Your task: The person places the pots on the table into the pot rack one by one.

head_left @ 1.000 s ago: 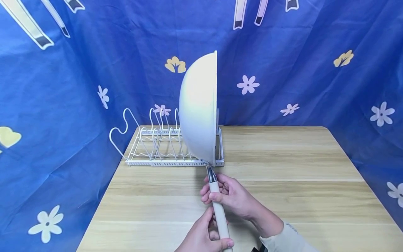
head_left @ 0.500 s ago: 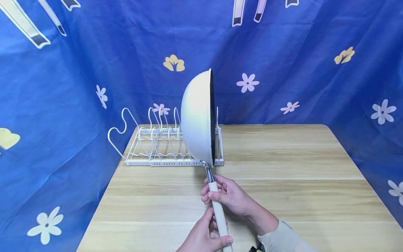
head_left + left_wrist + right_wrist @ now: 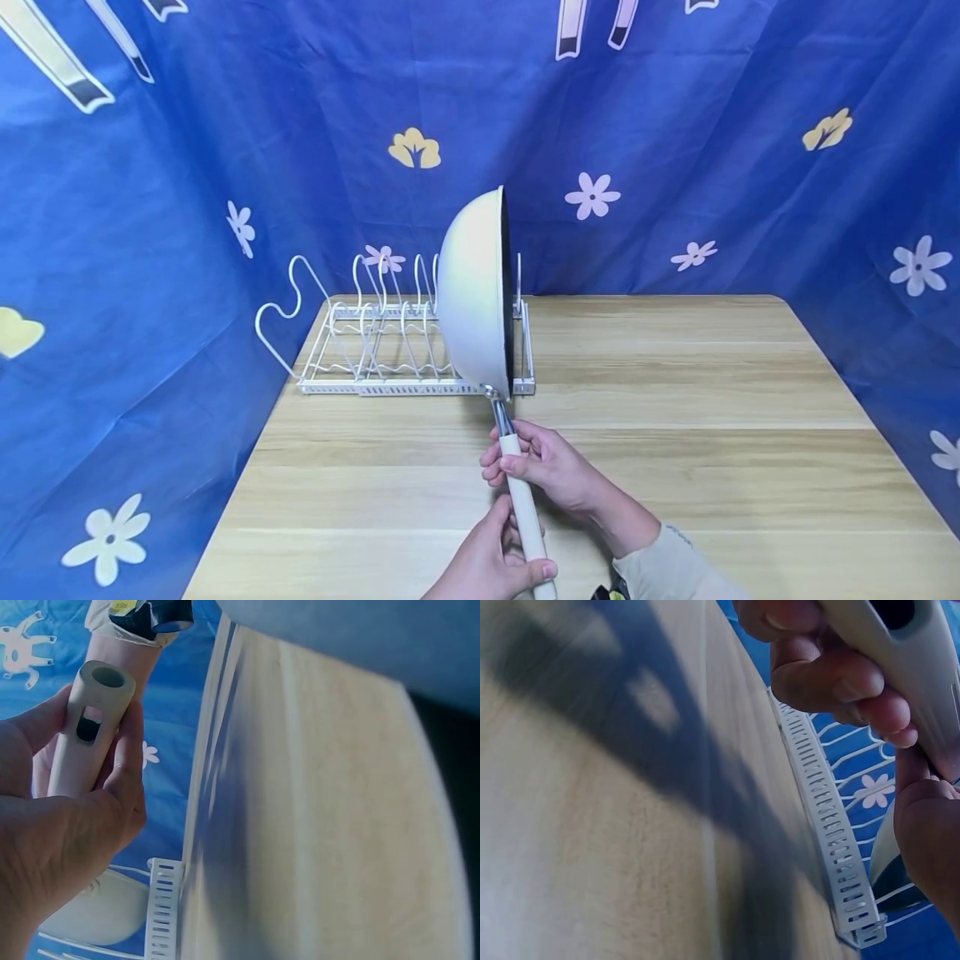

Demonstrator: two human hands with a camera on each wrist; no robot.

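Observation:
A white wok (image 3: 471,292) stands on its side at the right end of a white wire rack (image 3: 420,388). Its dark inside faces right, and its pale handle (image 3: 525,517) slopes toward me from a metal joint. My left hand (image 3: 483,557) grips the handle near its end, thumb over the top. Farther up, just below the metal, my right hand (image 3: 562,475) holds the same handle between thumb and fingers. In the left wrist view the hollow end of the handle (image 3: 105,682) shows between my fingers. Whether the wok rests on the rack's wires cannot be told.
The rack's wavy dividers (image 3: 375,342) stand in a row left of the wok, and one bent wire leans out past the left side. A wooden table (image 3: 675,417) spreads beneath. A blue patterned cloth (image 3: 675,150) hangs behind and at both sides.
The wok's far upper edge has come down toward the rack, and a strip of its dark inside has come into view. Both hands keep their grip on the handle, almost in place.

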